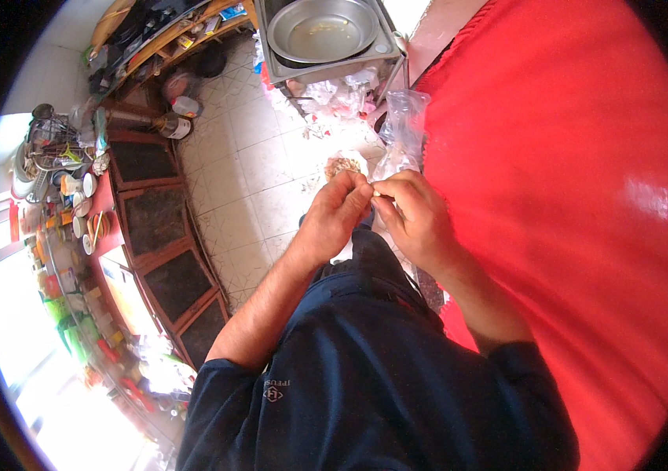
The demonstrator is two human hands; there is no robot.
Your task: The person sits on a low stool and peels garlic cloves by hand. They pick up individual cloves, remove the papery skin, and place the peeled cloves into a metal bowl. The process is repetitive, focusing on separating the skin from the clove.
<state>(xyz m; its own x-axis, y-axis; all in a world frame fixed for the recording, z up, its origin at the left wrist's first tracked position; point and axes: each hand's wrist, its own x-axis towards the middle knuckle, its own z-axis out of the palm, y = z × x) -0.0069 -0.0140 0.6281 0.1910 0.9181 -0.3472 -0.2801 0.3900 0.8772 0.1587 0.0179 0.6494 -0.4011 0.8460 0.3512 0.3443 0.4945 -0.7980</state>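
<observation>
My left hand (339, 206) and my right hand (413, 215) meet in front of my waist, fingertips almost touching. A small pale piece (375, 193) shows at the thumb and forefinger of my right hand; it is too small to identify. The left fingers are bunched beside it, and whatever they may hold is hidden. Just beyond my left hand, lower down, is a light-coloured container (362, 158) with small brown bits (342, 165) in it, partly covered by that hand. A clear plastic bag (405, 118) hangs or stands beyond my right hand.
A round metal basin (323, 35) with a few yellowish bits rests on a metal sink or stand (304, 72) ahead. Red cloth (557, 147) covers a surface at my right. Dark-panelled cabinets (154, 226) line the left, with bowls (89, 184) on top. Between lies tiled floor (239, 171).
</observation>
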